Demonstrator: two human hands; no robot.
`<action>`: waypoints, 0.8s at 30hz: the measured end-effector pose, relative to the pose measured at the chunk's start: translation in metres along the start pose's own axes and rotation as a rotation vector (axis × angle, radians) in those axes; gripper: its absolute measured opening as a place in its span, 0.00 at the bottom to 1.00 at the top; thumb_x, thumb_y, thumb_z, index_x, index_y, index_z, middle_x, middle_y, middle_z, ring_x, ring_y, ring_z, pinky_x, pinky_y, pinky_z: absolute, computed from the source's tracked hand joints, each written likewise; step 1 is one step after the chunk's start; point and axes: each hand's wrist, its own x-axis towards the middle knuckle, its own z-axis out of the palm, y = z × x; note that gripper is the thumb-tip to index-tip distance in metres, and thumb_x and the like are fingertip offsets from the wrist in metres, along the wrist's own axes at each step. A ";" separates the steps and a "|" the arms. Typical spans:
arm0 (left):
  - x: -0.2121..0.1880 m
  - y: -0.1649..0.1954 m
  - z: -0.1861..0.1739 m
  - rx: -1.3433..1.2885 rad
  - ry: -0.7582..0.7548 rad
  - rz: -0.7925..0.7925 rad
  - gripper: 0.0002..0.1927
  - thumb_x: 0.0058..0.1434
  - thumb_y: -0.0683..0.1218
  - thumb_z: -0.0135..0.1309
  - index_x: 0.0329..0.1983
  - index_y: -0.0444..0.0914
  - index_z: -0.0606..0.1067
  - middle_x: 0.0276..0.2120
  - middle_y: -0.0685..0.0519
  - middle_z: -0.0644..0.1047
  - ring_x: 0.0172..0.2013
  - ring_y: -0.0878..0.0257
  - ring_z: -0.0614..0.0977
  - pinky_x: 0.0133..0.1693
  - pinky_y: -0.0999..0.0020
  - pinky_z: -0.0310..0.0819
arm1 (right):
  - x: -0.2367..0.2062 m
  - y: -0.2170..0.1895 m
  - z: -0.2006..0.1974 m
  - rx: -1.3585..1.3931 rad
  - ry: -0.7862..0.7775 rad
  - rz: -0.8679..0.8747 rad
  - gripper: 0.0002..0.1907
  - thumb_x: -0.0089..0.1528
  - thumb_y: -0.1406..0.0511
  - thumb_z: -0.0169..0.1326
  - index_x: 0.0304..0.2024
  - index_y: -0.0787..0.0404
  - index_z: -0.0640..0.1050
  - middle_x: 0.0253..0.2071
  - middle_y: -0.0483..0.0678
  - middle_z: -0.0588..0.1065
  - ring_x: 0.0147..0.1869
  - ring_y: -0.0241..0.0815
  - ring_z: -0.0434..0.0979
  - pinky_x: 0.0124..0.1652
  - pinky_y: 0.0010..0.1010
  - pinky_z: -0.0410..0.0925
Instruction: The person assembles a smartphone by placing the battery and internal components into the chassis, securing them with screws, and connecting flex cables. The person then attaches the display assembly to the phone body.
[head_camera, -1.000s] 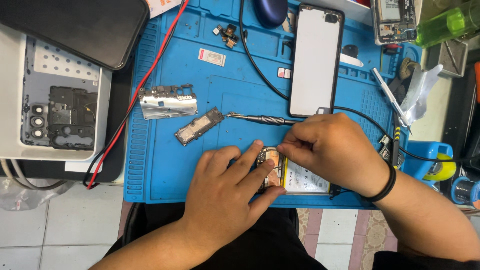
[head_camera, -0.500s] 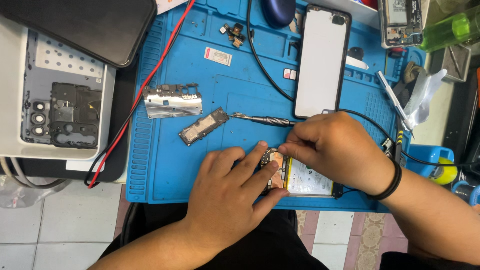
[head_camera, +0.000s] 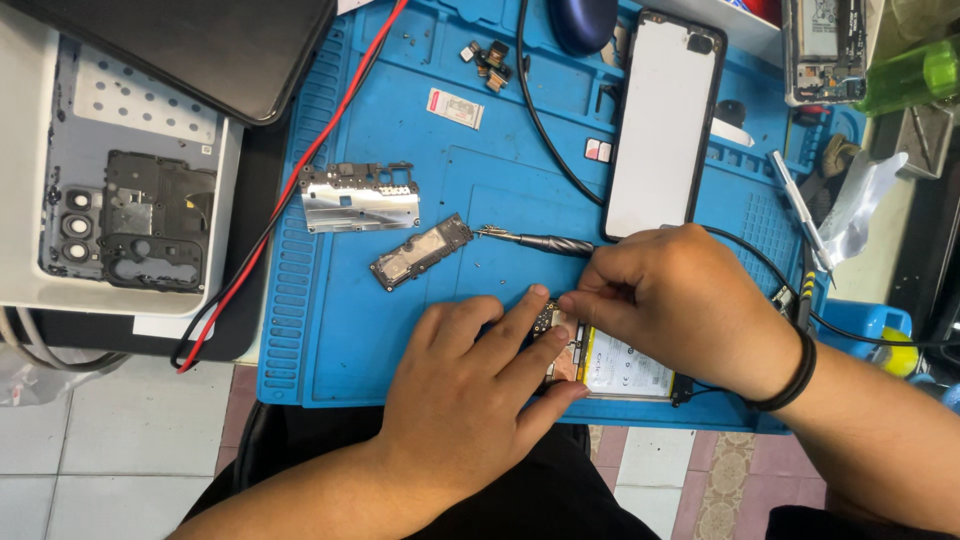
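Observation:
An opened phone (head_camera: 628, 368) with its white battery showing lies near the front edge of the blue work mat (head_camera: 400, 300). My left hand (head_camera: 470, 390) rests over its left end, fingers pressing on the circuit board. My right hand (head_camera: 680, 305) covers the upper part, fingertips pinched together over the board; whether something small is held there is hidden. A black band circles the right wrist. A screwdriver (head_camera: 535, 241) lies on the mat just above both hands.
A metal shield plate (head_camera: 360, 200) and a small speaker module (head_camera: 420, 252) lie left of the hands. A phone screen panel (head_camera: 660, 125) stands further back. A grey back cover (head_camera: 130, 180) sits on a white tray at left. Red and black cables (head_camera: 300, 180) cross the mat.
Both hands stay on the opened phone with only slight finger shifts. The view has drifted a little.

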 end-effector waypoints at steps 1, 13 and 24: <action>0.000 0.000 0.000 -0.002 -0.002 0.000 0.23 0.60 0.58 0.63 0.50 0.37 0.81 0.56 0.47 0.78 0.48 0.54 0.73 0.48 0.57 0.67 | 0.000 0.000 0.001 -0.007 0.015 -0.020 0.12 0.51 0.61 0.68 0.19 0.59 0.81 0.17 0.47 0.77 0.18 0.43 0.76 0.21 0.32 0.67; -0.002 -0.004 0.001 -0.032 -0.006 -0.011 0.24 0.61 0.58 0.61 0.51 0.37 0.81 0.57 0.46 0.78 0.48 0.55 0.73 0.49 0.57 0.68 | -0.001 -0.006 0.003 -0.054 0.057 -0.072 0.12 0.51 0.60 0.68 0.19 0.59 0.80 0.17 0.47 0.76 0.20 0.44 0.76 0.22 0.34 0.66; -0.003 -0.004 0.000 -0.032 -0.011 -0.006 0.25 0.61 0.58 0.62 0.52 0.36 0.80 0.57 0.45 0.78 0.49 0.55 0.73 0.50 0.56 0.68 | -0.001 -0.006 0.004 -0.087 0.045 -0.042 0.13 0.52 0.59 0.67 0.19 0.59 0.80 0.18 0.46 0.76 0.21 0.46 0.76 0.22 0.37 0.66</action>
